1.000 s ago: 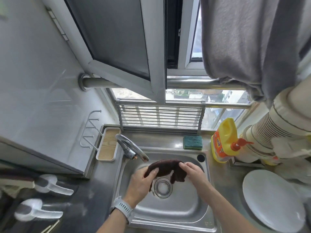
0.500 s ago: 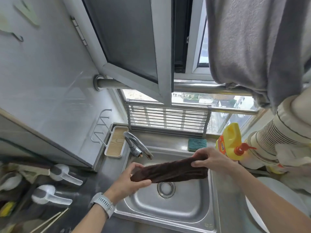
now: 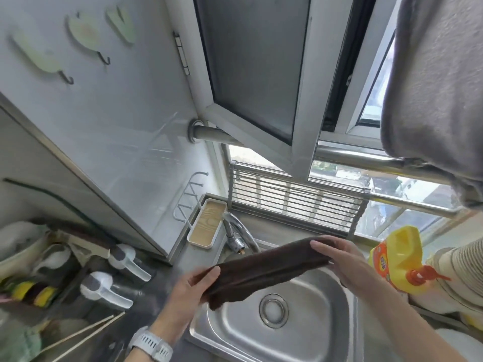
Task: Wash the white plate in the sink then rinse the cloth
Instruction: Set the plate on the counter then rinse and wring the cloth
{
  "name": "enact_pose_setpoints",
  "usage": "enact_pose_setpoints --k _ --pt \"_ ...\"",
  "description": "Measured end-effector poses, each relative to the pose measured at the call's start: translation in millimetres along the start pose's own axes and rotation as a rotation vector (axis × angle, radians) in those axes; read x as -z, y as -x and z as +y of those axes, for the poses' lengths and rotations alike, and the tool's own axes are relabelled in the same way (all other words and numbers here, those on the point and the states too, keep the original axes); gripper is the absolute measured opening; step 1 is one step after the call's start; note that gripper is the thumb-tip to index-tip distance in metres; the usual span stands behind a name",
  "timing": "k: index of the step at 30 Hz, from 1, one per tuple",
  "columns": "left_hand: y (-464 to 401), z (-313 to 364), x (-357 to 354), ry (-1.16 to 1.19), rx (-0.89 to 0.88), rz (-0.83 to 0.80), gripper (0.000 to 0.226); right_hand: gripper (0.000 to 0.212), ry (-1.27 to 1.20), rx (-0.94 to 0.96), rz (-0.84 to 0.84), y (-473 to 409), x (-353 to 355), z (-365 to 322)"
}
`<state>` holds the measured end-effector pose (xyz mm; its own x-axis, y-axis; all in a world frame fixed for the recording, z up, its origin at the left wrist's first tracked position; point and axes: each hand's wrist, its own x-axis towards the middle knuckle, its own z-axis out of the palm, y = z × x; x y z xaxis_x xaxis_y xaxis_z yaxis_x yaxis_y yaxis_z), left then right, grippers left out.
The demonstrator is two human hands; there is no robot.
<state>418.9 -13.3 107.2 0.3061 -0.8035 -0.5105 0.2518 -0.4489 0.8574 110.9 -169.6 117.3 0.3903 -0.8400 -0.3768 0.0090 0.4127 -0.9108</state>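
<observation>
Cloth, dark brown, folded into a long band and held stretched above the sink, slanting upward from the left end to the right. Left hand: grasps the lower end at the sink's left rim, thumb on top of the fabric, fingers hidden underneath; a loose corner hangs below this hand over the basin. Pale wristwatch on that wrist. Right hand: pinches the upper end above the sink's back right corner, fingers curled over the top edge.

Sink, stainless steel, round drain at its centre, directly beneath the cloth. Tap, chrome, at the sink's back left corner, spout passing behind the cloth. Small white tray with a wood-grain floor, just left of the tap. Yellow detergent bottle with a red cap, just right of the sink behind the right wrist. White plate: only a pale sliver shows at the frame's bottom right corner, right of the sink; identity uncertain. Slatted metal rack propped against the window behind the sink. Chopsticks on the dark counter, well left of the sink.
</observation>
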Motion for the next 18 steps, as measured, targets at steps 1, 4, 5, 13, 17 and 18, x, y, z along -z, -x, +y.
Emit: enact_pose_setpoints --k 1,4,5,13,17,18 --pt "0 13 2 0.046 -0.034 0.011 0.026 0.025 -0.037 0.032 0.008 -9 -8 -14" --pt "-11 47 9 0.212 -0.085 0.049 0.028 0.024 -0.079 0.087 0.021 -41 -35 -50" --pt "-18 55 12 0.281 -0.084 0.055 0.03 0.02 -0.097 0.078 0.033 -52 -45 -59" --pt "-69 29 32 0.438 0.137 0.024 0.042 0.021 -0.022 -0.139 0.109 -137 -81 -39" --pt "-90 -6 27 0.475 0.161 0.031 0.052 0.024 0.058 -0.166 0.103 -154 -84 -11" --pt "-94 -10 24 0.484 0.162 0.032 0.05 0.024 0.073 -0.159 0.101 -155 -85 -6"
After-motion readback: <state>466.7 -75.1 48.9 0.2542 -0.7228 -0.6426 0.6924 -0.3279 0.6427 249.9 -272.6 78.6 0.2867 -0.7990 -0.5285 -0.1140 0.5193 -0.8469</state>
